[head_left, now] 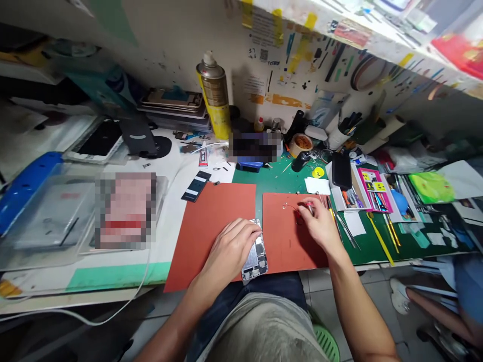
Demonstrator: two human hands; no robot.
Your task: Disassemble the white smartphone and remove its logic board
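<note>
An opened phone (255,261) with its battery and boards exposed lies near the table's front edge, beside the gap between two brown-red mats. Over its upper part is my left hand (238,245), its fingers curled together and gripping the phone; they hide part of it. My right hand (320,220) is above the right mat (281,246), thumb and fingers pinched round a small red-and-silver thing (309,205) that I cannot make out. A thin dark line, maybe a wire, runs left from there towards a tiny pale piece (285,205) on the mat.
Tweezers (350,234) and a yellow pry tool (379,236) lie right of the right mat. Behind are open tool boxes (350,201), a tape roll (301,143) and a spray can (216,100). A dark phone part (196,186) overlaps the left mat. A shelf (354,37) hangs above.
</note>
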